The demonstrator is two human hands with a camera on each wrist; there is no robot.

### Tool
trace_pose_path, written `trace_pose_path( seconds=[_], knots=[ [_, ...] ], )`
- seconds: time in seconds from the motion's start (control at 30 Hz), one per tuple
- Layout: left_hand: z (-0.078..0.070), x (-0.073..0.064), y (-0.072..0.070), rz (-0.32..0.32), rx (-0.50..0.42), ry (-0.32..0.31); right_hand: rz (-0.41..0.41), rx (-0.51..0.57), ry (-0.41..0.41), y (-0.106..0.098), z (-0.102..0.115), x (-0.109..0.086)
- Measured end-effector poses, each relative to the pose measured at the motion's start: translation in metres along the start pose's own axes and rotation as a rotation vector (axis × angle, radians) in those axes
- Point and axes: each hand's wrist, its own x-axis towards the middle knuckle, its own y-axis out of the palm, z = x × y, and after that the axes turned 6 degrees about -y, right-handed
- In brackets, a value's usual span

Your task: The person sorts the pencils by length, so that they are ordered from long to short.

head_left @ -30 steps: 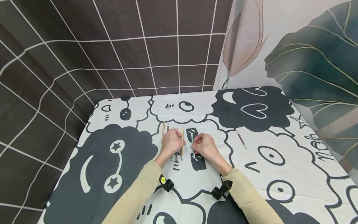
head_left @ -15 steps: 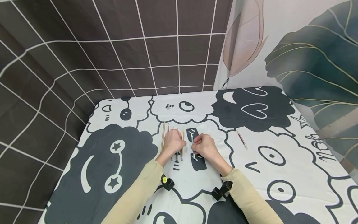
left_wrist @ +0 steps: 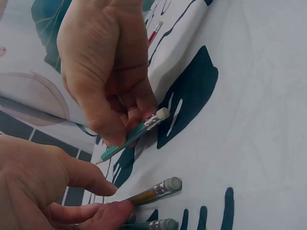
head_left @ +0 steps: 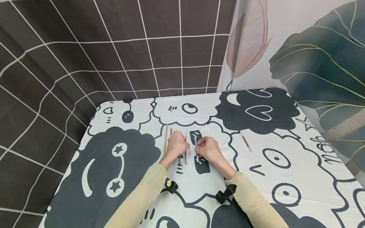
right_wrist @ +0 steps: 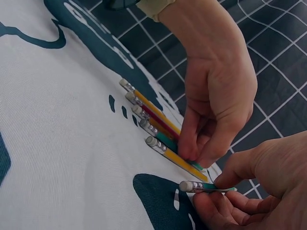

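Between thumb and fingers, my right hand (head_left: 209, 148) pinches a green pencil (left_wrist: 129, 139), its white eraser toward me and its point away. Just left of it, a row of several pencils lies on the cloth, erasers toward me. My left hand (head_left: 176, 145) reaches over this row with fingers bent down and fingertips together. They grip at a green pencil (right_wrist: 165, 140), close against the rightmost yellow pencil (right_wrist: 175, 158); in the left wrist view the exact contact is partly hidden. A red pencil (right_wrist: 156, 115) and another yellow pencil (head_left: 166, 139) lie farther left in the row.
A separate red pencil (head_left: 246, 142) lies slanted on the right part of the table. The tablecloth (head_left: 137, 202) is white with dark cartoon shapes. A dark gridded curtain (head_left: 114, 57) hangs behind and at the left, and a leaf-print cloth (head_left: 328, 57) at the right.
Both hands stay nearly where they were. The rightmost yellow pencil of the row has slid very slightly toward me beside my left fingertips. My right hand keeps its pinch on the green pencil.
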Motion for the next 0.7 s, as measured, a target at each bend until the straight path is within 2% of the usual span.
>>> trace_pose_path(
  seconds=[0.13,0.27,0.5,0.7],
  knots=[
    [0.001,0.001,-0.003,0.014,-0.009,-0.023,0.001,-0.003,0.004,0.001,0.001,0.000],
    [0.003,0.000,-0.006,-0.012,-0.022,-0.022,0.004,-0.005,0.004,0.002,0.002,0.002],
    [0.010,-0.004,-0.009,-0.037,-0.161,-0.019,0.016,-0.012,0.004,0.006,0.004,0.002],
    [0.015,-0.004,-0.010,-0.102,-0.220,-0.047,0.014,-0.016,-0.002,0.008,0.005,0.002]
  ],
)
